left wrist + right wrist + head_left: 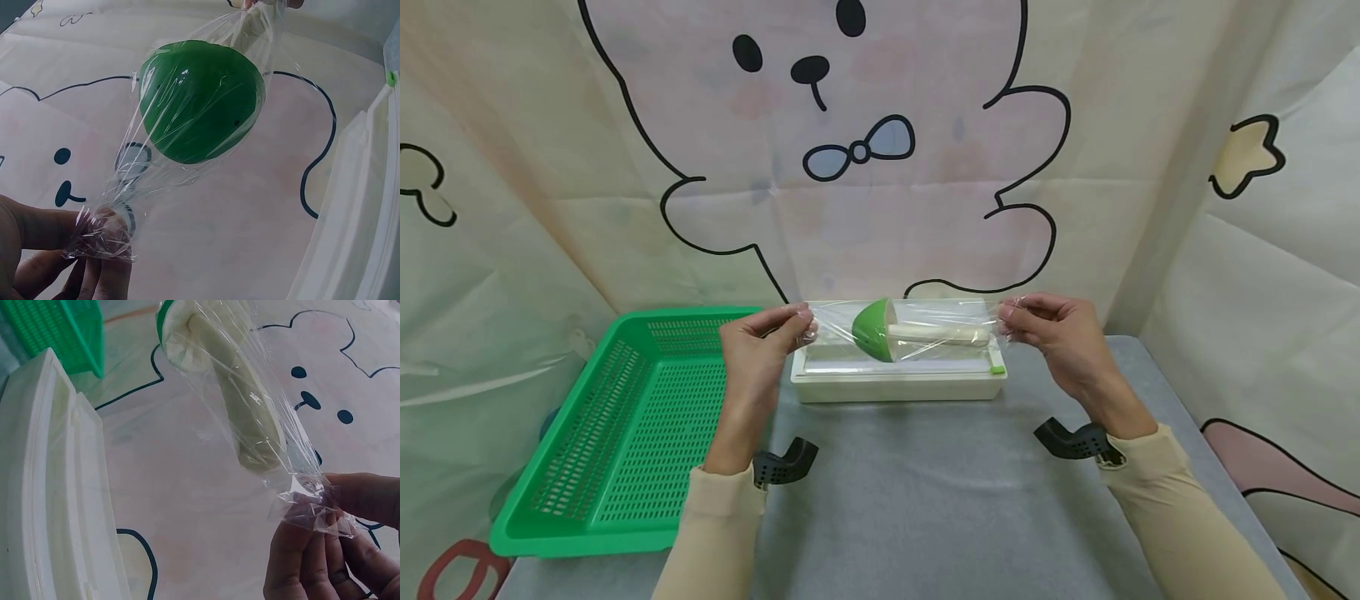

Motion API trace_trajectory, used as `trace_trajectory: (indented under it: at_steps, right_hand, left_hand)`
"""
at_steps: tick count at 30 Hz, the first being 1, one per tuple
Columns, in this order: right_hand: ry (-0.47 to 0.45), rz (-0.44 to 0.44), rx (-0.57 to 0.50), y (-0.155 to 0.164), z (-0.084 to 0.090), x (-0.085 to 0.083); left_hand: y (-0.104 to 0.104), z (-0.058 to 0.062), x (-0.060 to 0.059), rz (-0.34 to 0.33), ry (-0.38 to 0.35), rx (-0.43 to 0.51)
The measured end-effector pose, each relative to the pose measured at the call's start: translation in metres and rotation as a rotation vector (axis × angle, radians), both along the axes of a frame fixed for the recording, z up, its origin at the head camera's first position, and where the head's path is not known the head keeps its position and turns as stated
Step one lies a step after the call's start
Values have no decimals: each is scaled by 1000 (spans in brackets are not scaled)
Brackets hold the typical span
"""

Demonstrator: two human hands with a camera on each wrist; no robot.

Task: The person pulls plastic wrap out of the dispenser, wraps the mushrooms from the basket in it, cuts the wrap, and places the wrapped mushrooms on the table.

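A toy mushroom with a green cap (872, 330) and a cream stem (936, 335) hangs wrapped in clear plastic film (925, 325) just above a white cling-film dispenser box (898, 379). My left hand (767, 337) pinches the twisted film end beside the cap. My right hand (1048, 329) pinches the other twisted end past the stem. In the left wrist view the green cap (200, 100) fills the film, and the fingers (94, 234) grip the bunched end. In the right wrist view the stem (240, 406) runs down to the pinching fingers (319, 506).
A green perforated basket (625, 433) stands on the left of the grey table (940, 500). A cloth with a cartoon bear (850, 125) hangs behind. The dispenser box (50, 487) has a small green slider (996, 367) at its right end.
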State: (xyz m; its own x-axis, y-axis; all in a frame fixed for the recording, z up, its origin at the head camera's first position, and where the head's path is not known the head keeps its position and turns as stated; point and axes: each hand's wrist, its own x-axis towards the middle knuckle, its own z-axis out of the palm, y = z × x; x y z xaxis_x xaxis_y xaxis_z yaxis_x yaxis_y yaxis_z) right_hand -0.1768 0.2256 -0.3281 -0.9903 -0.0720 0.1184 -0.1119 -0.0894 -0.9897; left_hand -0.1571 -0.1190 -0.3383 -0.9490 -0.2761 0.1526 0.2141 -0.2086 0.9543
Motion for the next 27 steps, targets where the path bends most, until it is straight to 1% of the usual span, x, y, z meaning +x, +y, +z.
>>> trace_trajectory:
  at_steps: [7, 11, 15, 19, 24, 27]
  right_hand:
    - [14, 3, -6, -1, 4, 2]
    - [16, 10, -7, 0, 3, 4]
    - [-14, 13, 3, 1, -3, 7]
    - [-35, 24, 10, 2, -12, 11]
    - [-5, 30, 0, 2, -20, 15]
    - [16, 28, 9, 2, -25, 17]
  left_hand:
    - [-1, 4, 1, -2, 3, 19]
    - [-1, 2, 2, 1, -17, 9]
    - [-1, -3, 5, -3, -56, -13]
    - [-1, -9, 8, -16, -77, -43]
    - [0, -15, 13, -37, -84, -49]
    - [0, -17, 15, -53, -98, -72]
